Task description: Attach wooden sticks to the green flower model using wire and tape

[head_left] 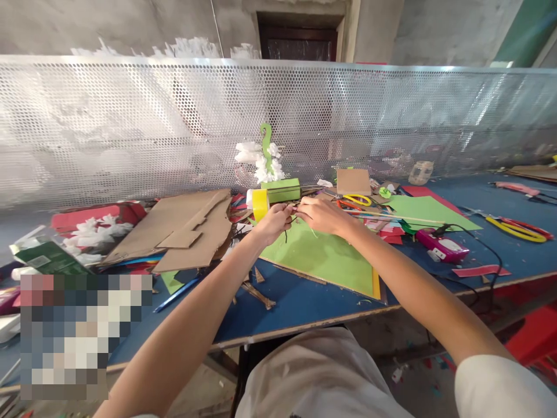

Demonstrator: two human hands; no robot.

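My left hand (277, 223) and my right hand (321, 215) meet fingertip to fingertip over a sheet of green paper (322, 252). Both are closed in a pinch. Below the left fingers hangs a thin dark strand (286, 236); what lies between the right fingertips is too small to make out. Just beyond my left hand stands a yellow tape roll (261, 205). Behind it, a green box (282, 190) sits in front of a green hook-shaped piece (266, 145) with white ruffled paper (266, 171) around it.
Brown cardboard sheets (187, 223) lie at left. Yellow-handled scissors (359, 200) rest behind my right hand. Farther right are a magenta power strip (442, 246) with a black cable and red-and-yellow pliers (516, 228). A perforated metal panel (209, 116) borders the blue table (270, 313).
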